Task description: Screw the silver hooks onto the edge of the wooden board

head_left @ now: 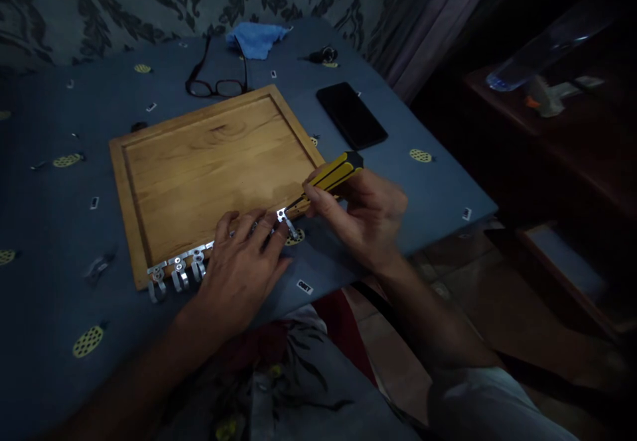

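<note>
A framed wooden board (pixel 209 176) lies on the table, with a metal rail of hooks (pixel 178 263) along its near edge. My right hand (pixel 368 215) grips a yellow-and-black screwdriver (pixel 332 174), its tip down at the rail's right end plate (pixel 281 215). Whether the tip sits in a screw is too small to tell. Over the middle of the rail rests my left hand (pixel 243 272), palm down with fingers spread, its fingertips on the board and rail. It hides part of the hooks; several show to its left and one to its right.
Beyond the board are eyeglasses (pixel 216 88), a blue cloth (pixel 259 40) and a small dark object (pixel 321 55), perhaps keys. A black phone (pixel 351 115) lies to the right. Small metal bits (pixel 98 265) are at left. A clear bottle (pixel 537 53) lies on the dark furniture at right.
</note>
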The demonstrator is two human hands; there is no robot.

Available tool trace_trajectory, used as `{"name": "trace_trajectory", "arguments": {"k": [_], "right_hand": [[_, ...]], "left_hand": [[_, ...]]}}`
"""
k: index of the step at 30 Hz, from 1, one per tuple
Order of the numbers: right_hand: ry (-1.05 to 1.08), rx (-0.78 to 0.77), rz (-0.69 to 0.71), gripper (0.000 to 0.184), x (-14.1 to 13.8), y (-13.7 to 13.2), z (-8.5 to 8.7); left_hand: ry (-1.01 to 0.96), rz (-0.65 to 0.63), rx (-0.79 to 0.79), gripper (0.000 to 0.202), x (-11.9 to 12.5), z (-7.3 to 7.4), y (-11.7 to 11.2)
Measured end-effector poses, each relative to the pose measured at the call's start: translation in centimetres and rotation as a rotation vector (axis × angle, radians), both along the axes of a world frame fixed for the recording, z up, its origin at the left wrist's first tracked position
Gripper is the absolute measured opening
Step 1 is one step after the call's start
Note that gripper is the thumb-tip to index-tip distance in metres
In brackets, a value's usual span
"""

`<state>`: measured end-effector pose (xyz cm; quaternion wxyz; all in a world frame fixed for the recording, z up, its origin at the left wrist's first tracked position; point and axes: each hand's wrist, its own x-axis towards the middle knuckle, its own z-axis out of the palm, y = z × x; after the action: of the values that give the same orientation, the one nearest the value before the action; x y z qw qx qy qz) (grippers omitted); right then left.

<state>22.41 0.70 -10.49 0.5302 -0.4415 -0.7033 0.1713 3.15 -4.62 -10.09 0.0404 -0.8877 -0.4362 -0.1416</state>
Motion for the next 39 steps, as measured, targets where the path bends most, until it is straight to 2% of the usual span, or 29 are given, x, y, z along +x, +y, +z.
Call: {"name": "trace_trajectory", "arguments": {"k": [10, 17, 29, 33, 39], "right_hand": [[-0.024, 0.010, -0.016, 0.020, 0.1, -0.2, -0.1], [0.079, -0.032, 0.010, 0.018, 0.1, -0.2, -0.7], [0.065, -0.023, 0.045, 0.015, -0.1, 0.0, -1.2], [-0.002, -0.011, 0.074, 0.018, -0.1, 0.2, 0.1], [-0.181, -0.053, 0.258, 0.025, -0.7, 1.4, 2.8]], "left_hand": [[0.041, 0.028, -0.035, 0.032, 0.6, 0.1, -0.1], [0.042, 0.011, -0.004, 0.031, 0.6, 0.0, -0.1], [0.029, 0.019, 0.020, 0.026, 0.6, -0.2, -0.2], [0.039, 0.012, 0.022, 0.028, 0.5, -0.3, -0.2], [0.025, 0.016, 0.015, 0.028, 0.7, -0.3, -0.1]]}}
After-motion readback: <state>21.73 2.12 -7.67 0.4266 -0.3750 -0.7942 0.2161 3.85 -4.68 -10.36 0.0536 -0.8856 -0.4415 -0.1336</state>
